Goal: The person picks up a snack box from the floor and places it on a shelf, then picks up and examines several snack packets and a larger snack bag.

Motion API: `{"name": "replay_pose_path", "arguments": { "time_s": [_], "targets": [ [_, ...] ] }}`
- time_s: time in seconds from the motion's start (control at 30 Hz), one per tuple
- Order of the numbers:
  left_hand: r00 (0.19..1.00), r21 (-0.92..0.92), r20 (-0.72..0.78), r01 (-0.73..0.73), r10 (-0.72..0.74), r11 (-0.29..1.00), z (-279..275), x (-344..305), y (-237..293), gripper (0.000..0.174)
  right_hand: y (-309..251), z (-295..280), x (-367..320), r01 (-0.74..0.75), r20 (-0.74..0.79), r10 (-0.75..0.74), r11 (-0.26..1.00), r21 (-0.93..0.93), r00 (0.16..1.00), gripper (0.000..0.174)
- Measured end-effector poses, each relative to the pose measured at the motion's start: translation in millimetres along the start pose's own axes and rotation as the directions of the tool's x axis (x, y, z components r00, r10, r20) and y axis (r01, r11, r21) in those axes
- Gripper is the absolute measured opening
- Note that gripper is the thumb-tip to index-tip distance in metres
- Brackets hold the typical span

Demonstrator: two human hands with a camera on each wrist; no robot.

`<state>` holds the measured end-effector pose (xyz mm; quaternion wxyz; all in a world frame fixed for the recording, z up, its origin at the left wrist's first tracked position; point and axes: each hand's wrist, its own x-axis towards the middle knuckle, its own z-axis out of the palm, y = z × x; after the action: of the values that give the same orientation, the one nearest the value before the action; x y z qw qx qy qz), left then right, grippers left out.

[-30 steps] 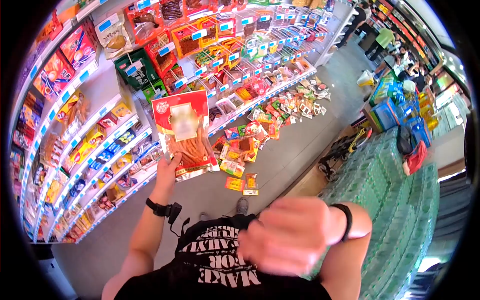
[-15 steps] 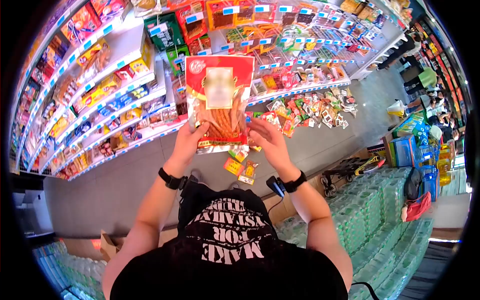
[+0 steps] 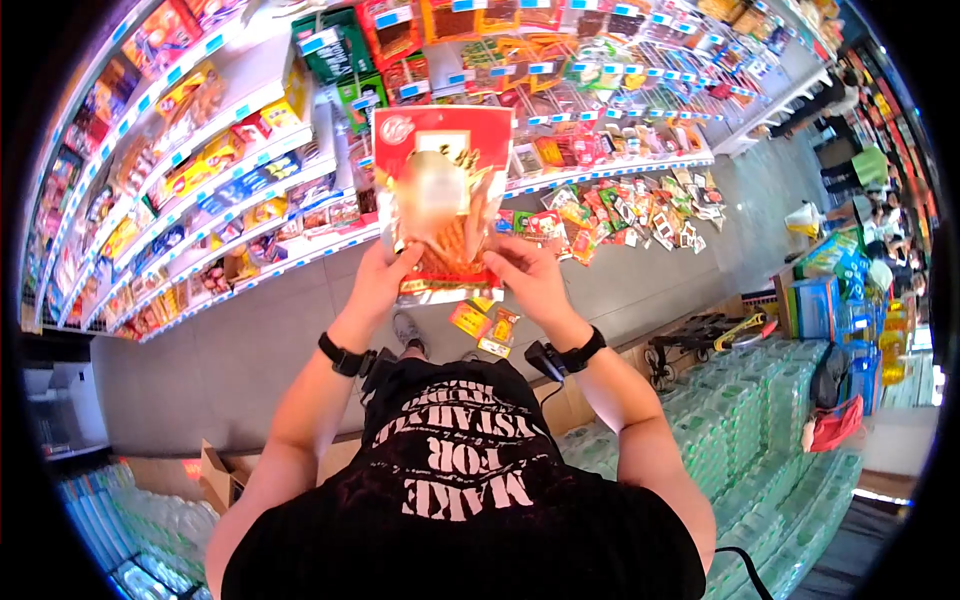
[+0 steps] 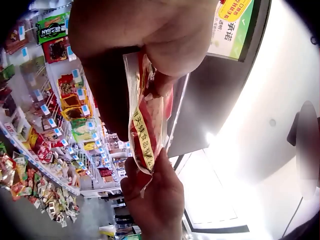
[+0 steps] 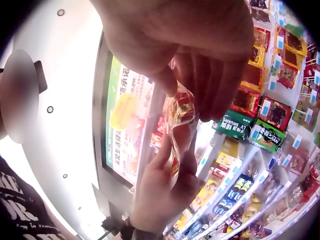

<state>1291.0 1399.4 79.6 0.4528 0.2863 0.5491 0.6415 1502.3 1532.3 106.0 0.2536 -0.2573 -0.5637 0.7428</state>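
Observation:
A large red snack bag (image 3: 490,135) with a see-through lower part is held upright in front of the chest. Brown strips of food show through its window. My left hand (image 3: 383,278) grips the lower left corner, thumb on the front and fingers behind. At the lower right edge, my right hand (image 3: 530,275) pinches it the same way. In the left wrist view the bag (image 4: 148,132) appears edge-on, with the right hand (image 4: 155,197) on its far end. The right wrist view shows the left hand (image 5: 162,192) on the bag's other side.
Shelves (image 3: 250,100) of packaged snacks curve around the front and left. Several loose packets (image 3: 640,215) lie piled on the floor, and a few yellow packets (image 3: 480,322) lie near my feet. Stacked bottled water (image 3: 720,420) stands to the right, with a folded cart (image 3: 700,340) beside it.
My right hand, blurred near the chest one second ago, has come up to the bag and now pinches its right edge. The left hand has brought the bag toward the middle.

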Motion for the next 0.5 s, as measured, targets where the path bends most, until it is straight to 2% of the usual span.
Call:
{"name": "replay_pose_path", "arguments": {
  "time_s": [0.03,0.07,0.1,0.2,0.27,0.37,0.5],
  "targets": [
    [1.0,0.016,-0.013,0.027,-0.027,1.0,-0.9,-2.2,-5.7,0.037,9.8,-2.4,-1.7,0.019,-0.05,-0.023,0.996,-0.085,0.998,0.02],
    [0.998,0.029,-0.026,0.053,-0.053,0.998,0.8,-4.2,-9.7,0.037,36.1,-14.3,1.4,0.151,-0.013,-0.162,0.945,-0.291,0.987,0.018],
    [0.998,-0.037,-0.019,0.064,-0.064,0.997,6.8,-9.0,-9.7,0.037,62.5,-26.3,4.4,0.271,0.024,-0.297,0.834,-0.481,0.955,0.016],
    [0.99,-0.011,0.005,0.141,-0.141,0.99,6.3,-15.4,-22.3,0.035,52.2,-20.7,-8.2,-0.038,-0.053,0.024,0.96,-0.278,0.998,0.019],
    [0.986,0.023,0.02,0.168,-0.168,0.986,4.3,-17.0,-28.6,0.031,48.0,-22.3,-15.1,0.13,-0.011,-0.141,0.94,-0.314,0.99,0.034],
    [0.982,0.076,0.031,0.185,-0.188,0.98,4.9,-14.8,-30.8,0.031,61.6,-28.5,-17.2,-0.109,-0.077,0.099,0.983,-0.146,0.992,0.026],
    [0.974,0.062,0.072,0.212,-0.216,0.975,19.7,-10.9,-25.5,0.031,74.8,-37.8,-20.5,-0.151,-0.076,0.151,0.989,0.008,0.986,0.028]
  ]
}}
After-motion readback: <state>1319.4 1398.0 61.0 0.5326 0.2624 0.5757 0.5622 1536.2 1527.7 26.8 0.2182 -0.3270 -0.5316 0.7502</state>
